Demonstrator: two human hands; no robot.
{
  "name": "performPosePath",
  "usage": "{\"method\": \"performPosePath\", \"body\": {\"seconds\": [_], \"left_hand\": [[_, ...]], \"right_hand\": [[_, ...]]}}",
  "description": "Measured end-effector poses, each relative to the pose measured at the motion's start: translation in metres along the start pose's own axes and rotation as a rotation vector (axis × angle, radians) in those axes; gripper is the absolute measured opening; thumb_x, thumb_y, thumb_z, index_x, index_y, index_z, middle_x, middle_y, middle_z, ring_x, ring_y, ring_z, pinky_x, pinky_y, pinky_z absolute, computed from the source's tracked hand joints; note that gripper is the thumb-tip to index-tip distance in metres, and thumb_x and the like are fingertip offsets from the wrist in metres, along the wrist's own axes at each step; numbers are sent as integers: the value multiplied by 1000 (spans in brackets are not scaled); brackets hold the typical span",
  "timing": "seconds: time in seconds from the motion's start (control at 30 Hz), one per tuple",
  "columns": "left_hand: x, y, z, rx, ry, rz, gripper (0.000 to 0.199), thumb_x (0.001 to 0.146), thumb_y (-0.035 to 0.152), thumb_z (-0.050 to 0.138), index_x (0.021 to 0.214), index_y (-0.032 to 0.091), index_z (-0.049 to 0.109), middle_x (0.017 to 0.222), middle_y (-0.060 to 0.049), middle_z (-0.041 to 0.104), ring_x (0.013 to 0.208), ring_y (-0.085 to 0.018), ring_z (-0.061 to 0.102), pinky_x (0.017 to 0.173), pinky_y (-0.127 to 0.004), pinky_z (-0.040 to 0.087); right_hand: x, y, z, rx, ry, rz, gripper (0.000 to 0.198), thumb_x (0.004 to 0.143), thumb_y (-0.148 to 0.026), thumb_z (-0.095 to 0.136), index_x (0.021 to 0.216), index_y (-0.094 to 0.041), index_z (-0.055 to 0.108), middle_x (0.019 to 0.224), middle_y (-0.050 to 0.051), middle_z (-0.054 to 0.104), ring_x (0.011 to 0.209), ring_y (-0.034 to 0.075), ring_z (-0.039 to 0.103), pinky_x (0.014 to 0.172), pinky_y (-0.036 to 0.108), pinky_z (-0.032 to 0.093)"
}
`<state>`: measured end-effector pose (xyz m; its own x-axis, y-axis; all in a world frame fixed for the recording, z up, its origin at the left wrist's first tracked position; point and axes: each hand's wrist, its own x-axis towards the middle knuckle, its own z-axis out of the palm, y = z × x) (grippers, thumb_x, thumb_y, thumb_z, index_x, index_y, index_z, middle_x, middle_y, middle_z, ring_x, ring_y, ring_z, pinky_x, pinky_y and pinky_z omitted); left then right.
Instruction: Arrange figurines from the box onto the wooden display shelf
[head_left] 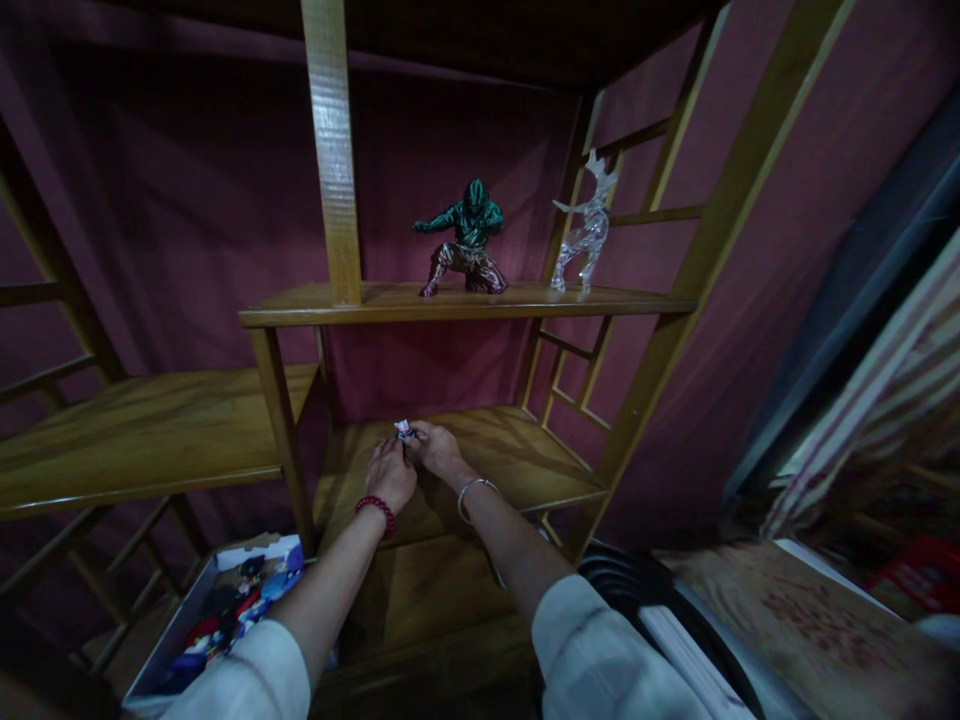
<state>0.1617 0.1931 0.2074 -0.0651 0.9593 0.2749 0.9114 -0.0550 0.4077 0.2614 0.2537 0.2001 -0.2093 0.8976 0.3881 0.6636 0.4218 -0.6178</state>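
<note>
Both hands meet over the lower wooden shelf (pixel 525 470) of a stepped rack. My left hand (pixel 391 474), with a red bead bracelet at the wrist, and my right hand (pixel 436 448), with a silver bangle, hold a small toy figure (pixel 404 430) between their fingertips. The figure is tiny, pale with dark and red touches, and partly hidden by the fingers. It sits just above or on the shelf board; which one I cannot tell.
On the upper shelf (pixel 375 300) stand a green and bronze crouching figure (pixel 466 240) and a clear glass deer (pixel 586 228). A white box (pixel 217 610) of several small colourful toys lies at lower left. A dark round object (pixel 637 590) sits at lower right. Maroon cloth hangs behind.
</note>
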Motion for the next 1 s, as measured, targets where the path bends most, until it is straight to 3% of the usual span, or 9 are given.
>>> {"method": "performPosePath", "body": {"seconds": [0.37,0.8,1.0], "left_hand": [[-1,0,0,-5,2,34,45,72,13,39,116,8,48,122,-13,49,118,-21,37,101,-31,25],[-2,1,-3,-24,-7,26,45,71,13,40,116,9,47,123,-12,49,118,-21,37,101,-29,24],[2,2,-6,-89,13,-58,42,72,14,41,113,11,47,120,-13,51,114,-20,42,96,-30,30]], "right_hand": [[8,1,4,7,40,66,22,72,-24,59,92,-28,66,87,-1,66,76,12,60,69,20,45],[9,5,4,-71,59,-22,19,74,-21,56,88,-26,68,81,1,65,72,12,57,69,20,43],[7,4,5,-70,61,-9,21,74,-22,55,92,-27,65,85,0,64,75,12,57,73,21,43]]}}
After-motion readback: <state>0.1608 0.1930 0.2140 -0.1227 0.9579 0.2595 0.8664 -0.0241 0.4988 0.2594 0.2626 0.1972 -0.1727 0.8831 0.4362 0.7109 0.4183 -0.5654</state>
